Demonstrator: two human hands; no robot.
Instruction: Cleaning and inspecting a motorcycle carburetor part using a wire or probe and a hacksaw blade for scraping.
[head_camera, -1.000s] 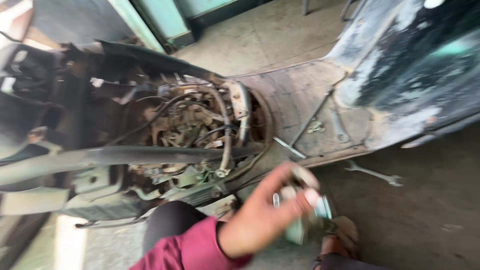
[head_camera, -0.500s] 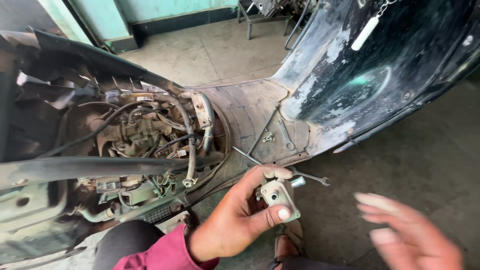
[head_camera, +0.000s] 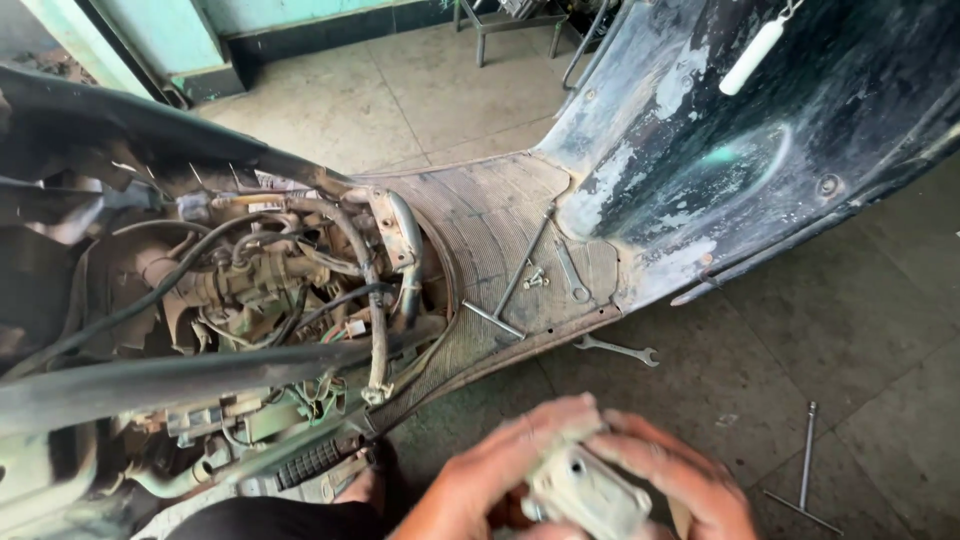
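A: Where is the part?

B: At six o'clock, low in the frame. The left hand (head_camera: 500, 470) and right hand (head_camera: 675, 480) are both clamped around a small pale metal block (head_camera: 585, 492), over the floor (head_camera: 880, 330) beside the stripped scooter (head_camera: 480, 240).

A: What could go wrong?

B: Likely a slip: greasy fingers could drop the block onto the concrete. The spanner (head_camera: 617, 349) at twelve o'clock from the hands and the T-handle wrench (head_camera: 805, 465) at three o'clock lie loose underfoot.
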